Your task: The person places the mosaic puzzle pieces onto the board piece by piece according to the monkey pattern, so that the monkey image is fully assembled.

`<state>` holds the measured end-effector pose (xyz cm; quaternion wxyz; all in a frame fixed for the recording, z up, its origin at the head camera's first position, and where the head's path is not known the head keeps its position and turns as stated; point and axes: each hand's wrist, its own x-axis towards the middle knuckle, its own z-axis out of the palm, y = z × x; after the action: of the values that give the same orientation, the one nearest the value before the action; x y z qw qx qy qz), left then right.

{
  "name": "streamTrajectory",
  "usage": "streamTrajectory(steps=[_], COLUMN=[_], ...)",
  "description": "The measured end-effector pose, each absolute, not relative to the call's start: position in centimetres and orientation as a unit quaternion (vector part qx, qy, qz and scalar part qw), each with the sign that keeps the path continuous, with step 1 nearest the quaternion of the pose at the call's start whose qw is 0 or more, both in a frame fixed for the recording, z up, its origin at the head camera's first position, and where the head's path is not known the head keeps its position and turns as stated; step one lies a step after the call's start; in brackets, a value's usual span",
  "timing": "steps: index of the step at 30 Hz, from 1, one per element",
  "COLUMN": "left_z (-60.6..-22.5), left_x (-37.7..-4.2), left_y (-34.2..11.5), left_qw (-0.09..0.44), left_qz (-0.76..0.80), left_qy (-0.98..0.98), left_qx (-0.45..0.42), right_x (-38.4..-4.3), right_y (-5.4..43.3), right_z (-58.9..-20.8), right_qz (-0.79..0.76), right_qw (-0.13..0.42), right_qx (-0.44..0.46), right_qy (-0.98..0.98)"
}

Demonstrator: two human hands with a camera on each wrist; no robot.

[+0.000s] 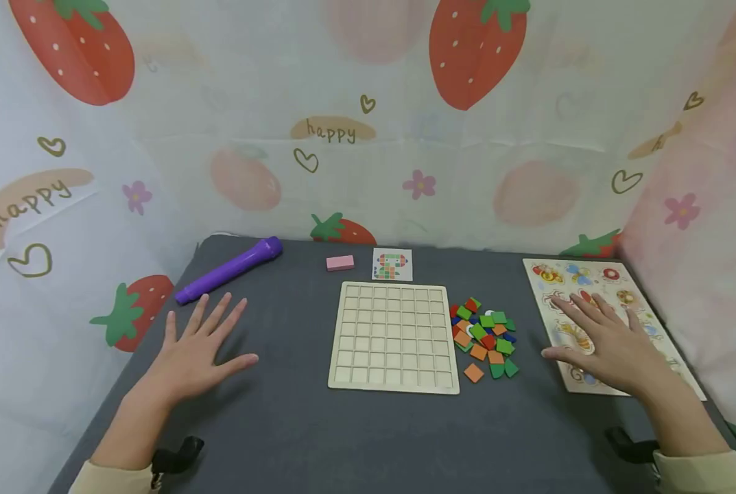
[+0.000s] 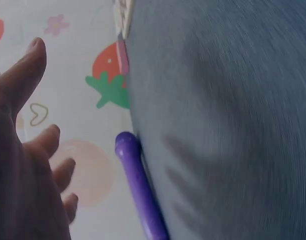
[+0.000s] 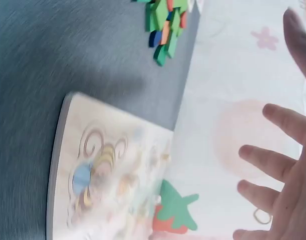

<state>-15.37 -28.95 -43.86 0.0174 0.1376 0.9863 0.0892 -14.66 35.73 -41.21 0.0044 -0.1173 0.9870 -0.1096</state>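
A cream rectangular board printed with colourful insect pictures [image 1: 571, 336] is lying flat at the right side of the table, and a long purple microphone-shaped stick [image 1: 230, 272] is lying slantwise at the far left. The right hand [image 1: 608, 346] is hovering palm down above the board, its fingers spreading apart and holding nothing. The left hand [image 1: 195, 353] is likewise spreading its fingers and thumb, holding nothing, and is hovering just on the near side of the stick; its finger shadows are falling on the tabletop.

Between the hands, a pale square tray with a grid of shallow cells [image 1: 394, 337] is lying flat, its cells standing bare. A loose heap of small green, orange, red and blue flat tiles [image 1: 488, 333] is sitting just beside its right edge. Beyond the tray, a small white card with a coloured mosaic picture [image 1: 392, 265] and a pink rectangular block [image 1: 339, 263] are lying near each other. The dark grey table [image 1: 269, 425] is bearing everything, and a white strawberry-printed curtain [image 1: 219, 89] is hanging behind.
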Motion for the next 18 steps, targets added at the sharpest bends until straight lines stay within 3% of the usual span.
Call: streamTrajectory(steps=[18], left_z=[-47.0], left_x=[-18.9], left_y=[-23.4], left_qw=[0.066], left_qz=[0.212], left_qy=[0.955], left_qx=[0.198], right_x=[-17.6], right_y=[32.7], right_z=[-43.5], right_qz=[-0.226], right_qw=[-0.005], right_qx=[-0.132], right_qy=[0.965])
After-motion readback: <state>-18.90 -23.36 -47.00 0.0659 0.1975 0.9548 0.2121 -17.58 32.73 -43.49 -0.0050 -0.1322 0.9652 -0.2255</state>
